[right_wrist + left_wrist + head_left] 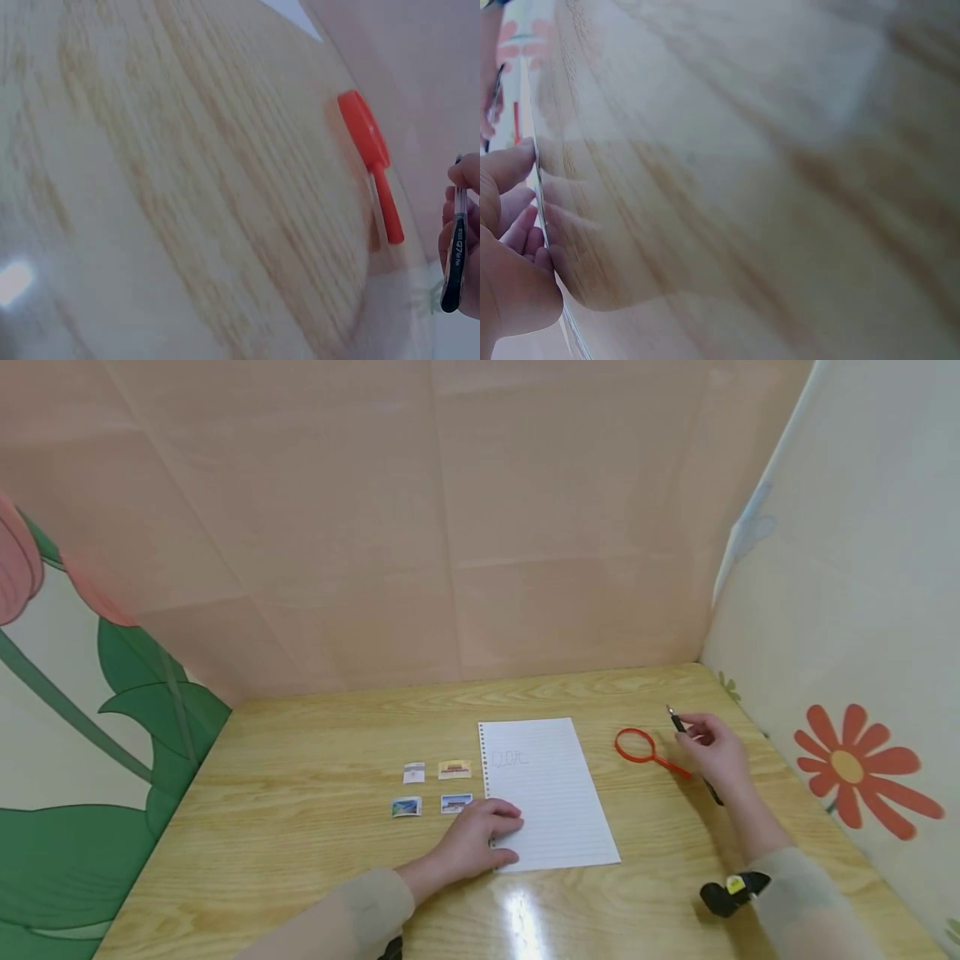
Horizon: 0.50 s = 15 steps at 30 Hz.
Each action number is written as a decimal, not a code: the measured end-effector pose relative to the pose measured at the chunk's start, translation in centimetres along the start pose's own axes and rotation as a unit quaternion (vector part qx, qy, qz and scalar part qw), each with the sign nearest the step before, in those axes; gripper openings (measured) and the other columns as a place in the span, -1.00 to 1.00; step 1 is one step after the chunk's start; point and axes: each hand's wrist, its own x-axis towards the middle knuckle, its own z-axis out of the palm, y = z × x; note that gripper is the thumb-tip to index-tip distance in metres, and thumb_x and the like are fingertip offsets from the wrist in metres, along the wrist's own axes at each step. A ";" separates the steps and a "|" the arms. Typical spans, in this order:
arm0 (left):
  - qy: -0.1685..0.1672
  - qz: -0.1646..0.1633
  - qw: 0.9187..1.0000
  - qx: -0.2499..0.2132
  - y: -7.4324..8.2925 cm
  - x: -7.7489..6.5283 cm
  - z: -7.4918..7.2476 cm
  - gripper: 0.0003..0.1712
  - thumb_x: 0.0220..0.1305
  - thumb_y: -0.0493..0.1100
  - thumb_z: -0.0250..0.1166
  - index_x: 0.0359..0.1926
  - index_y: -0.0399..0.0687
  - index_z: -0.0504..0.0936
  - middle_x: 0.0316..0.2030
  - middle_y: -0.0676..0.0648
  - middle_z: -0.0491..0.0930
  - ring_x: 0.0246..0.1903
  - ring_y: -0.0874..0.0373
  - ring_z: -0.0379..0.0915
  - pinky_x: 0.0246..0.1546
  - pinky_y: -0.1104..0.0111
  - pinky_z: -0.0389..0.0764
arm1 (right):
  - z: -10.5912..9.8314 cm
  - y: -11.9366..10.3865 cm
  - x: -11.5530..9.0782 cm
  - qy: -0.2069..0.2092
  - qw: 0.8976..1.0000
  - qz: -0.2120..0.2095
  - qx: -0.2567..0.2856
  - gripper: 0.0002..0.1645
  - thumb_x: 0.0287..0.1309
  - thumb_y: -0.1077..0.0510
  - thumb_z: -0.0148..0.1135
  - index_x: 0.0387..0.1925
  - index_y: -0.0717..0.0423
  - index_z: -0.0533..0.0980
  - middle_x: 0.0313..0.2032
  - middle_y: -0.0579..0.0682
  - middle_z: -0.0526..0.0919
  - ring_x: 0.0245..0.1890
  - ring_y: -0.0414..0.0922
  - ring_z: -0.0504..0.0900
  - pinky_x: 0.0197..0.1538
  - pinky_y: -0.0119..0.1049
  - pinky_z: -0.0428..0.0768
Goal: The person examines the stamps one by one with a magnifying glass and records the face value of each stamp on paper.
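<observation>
My right hand [716,756] pinches a black gel pen [677,722] above the right side of the table. The pen tilts, its tip up and to the left, and its printed barrel [453,255] shows in the right wrist view. Just left of that hand lies a red magnifying glass [636,729], its handle [388,210] towards me. My left hand [476,839] rests on the lower left edge of a lined sheet of paper [558,810], fingers loosely bent. Faint writing [510,758] marks the sheet's upper left.
Several small stamp-like pictures [454,769] lie in two rows left of the paper, the lower right one close to my left hand. The wooden table [300,777] meets a pink backdrop [375,568] behind and a flower-printed wall [847,652] at right.
</observation>
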 end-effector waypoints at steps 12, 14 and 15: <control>0.003 0.001 1.000 -0.004 -0.2 0.0 0.1 -0.43 0.13 -0.04 0.49 0.18 -0.03 0.62 0.18 0.12 0.52 0.21 0.17 0.34 0.30 0.25 0.28 | -1.2 2.7 -0.4 0.011 0.995 0.025 -0.095 -0.63 0.21 0.16 0.33 0.03 0.23 0.60 -0.38 -0.04 0.56 -0.45 -0.43 0.39 -0.42 -0.51 0.37; 0.004 0.001 1.000 -0.004 -0.2 0.0 0.1 -0.43 0.12 -0.04 0.49 0.17 -0.03 0.62 0.18 0.12 0.52 0.21 0.17 0.34 0.30 0.25 0.28 | -1.3 3.0 -0.5 0.006 0.994 0.027 -0.108 -0.62 0.21 0.13 0.33 0.03 0.22 0.61 -0.36 0.01 0.57 -0.45 -0.42 0.39 -0.42 -0.50 0.36; 0.004 0.001 1.000 -0.004 -0.2 0.0 0.1 -0.43 0.12 -0.04 0.49 0.17 -0.03 0.62 0.18 0.12 0.52 0.21 0.17 0.34 0.30 0.26 0.27 | -1.4 3.1 -0.5 0.004 0.993 0.028 -0.112 -0.62 0.22 0.13 0.34 0.03 0.21 0.61 -0.36 0.03 0.57 -0.46 -0.41 0.39 -0.42 -0.49 0.36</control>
